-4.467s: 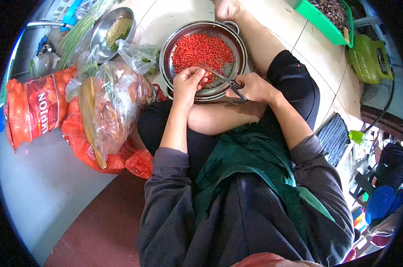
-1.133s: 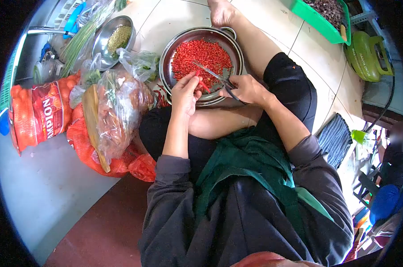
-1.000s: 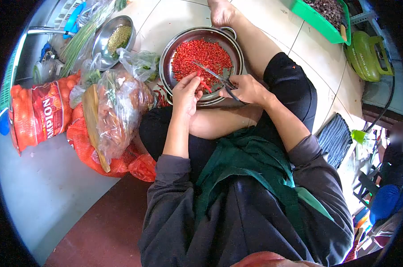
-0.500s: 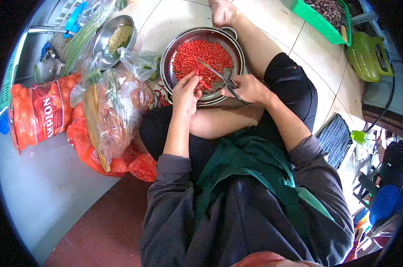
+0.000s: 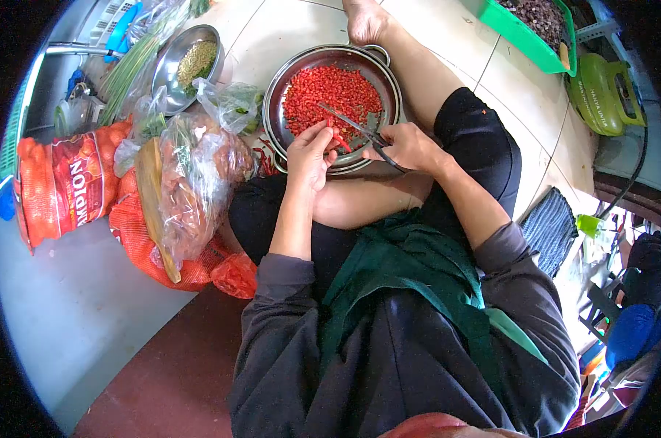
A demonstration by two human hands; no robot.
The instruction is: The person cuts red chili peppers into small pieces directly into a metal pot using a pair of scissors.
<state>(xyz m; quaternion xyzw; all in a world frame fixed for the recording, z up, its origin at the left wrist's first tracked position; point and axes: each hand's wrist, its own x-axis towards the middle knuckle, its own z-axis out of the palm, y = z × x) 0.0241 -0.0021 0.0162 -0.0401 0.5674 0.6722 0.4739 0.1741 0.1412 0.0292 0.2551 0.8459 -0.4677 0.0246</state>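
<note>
Between my legs stands a round metal pot [image 5: 270,120] holding many small cut pieces of red chili [image 5: 330,91]. At its near rim my left hand [image 5: 311,155] pinches a red chili [image 5: 341,140], which points toward the right. My right hand [image 5: 412,148] grips the dark handles of a pair of scissors [image 5: 356,124]. The blades reach up and left over the pot, just above the held chili, and look slightly apart. A few whole red chilies [image 5: 264,157] lie beside the pot at its lower left.
To the left are a steel bowl [image 5: 212,38] with pale green bits, clear plastic bags [image 5: 199,182], and red mesh sacks [image 5: 67,182]. A green basin [image 5: 524,44] with dark purplish pieces and a green gas cylinder [image 5: 600,95] stand at upper right. My bare foot [image 5: 367,22] rests beyond the pot.
The scissors' blades have shifted slightly left and down. My left hand has turned a little, and the chili in it sits slightly further right.
</note>
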